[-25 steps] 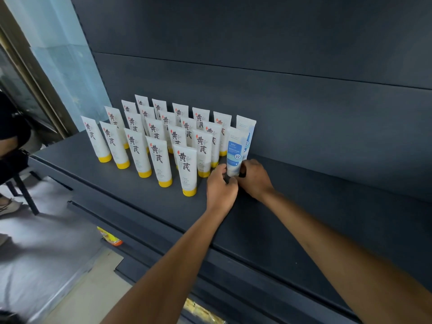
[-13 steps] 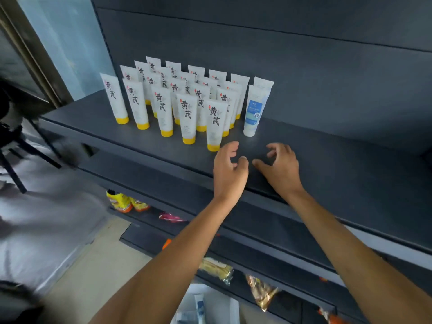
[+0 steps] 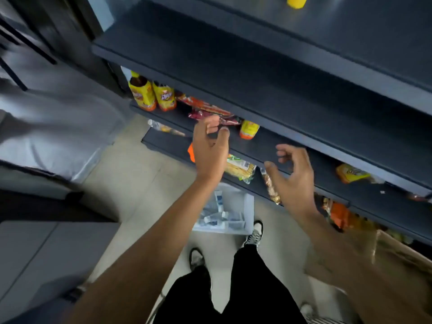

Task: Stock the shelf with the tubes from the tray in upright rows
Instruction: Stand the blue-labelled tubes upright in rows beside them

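We are holding our left hand [image 3: 210, 148] and right hand [image 3: 294, 174] empty, fingers loosely spread, in front of the lower snack shelves [image 3: 268, 146]. The white tray [image 3: 242, 202] is sitting on the floor below them, just beside our shoes [image 3: 253, 232], with blue-and-white tubes [image 3: 214, 217] lying loose in it. We are judging it best to take one tube by its body, cap down, ready to stand. We are counting one tray, roughly five tubes (blur prevents certainty), and one yellow cap [image 3: 295, 1] on the dark shelf [image 3: 233, 54] above.
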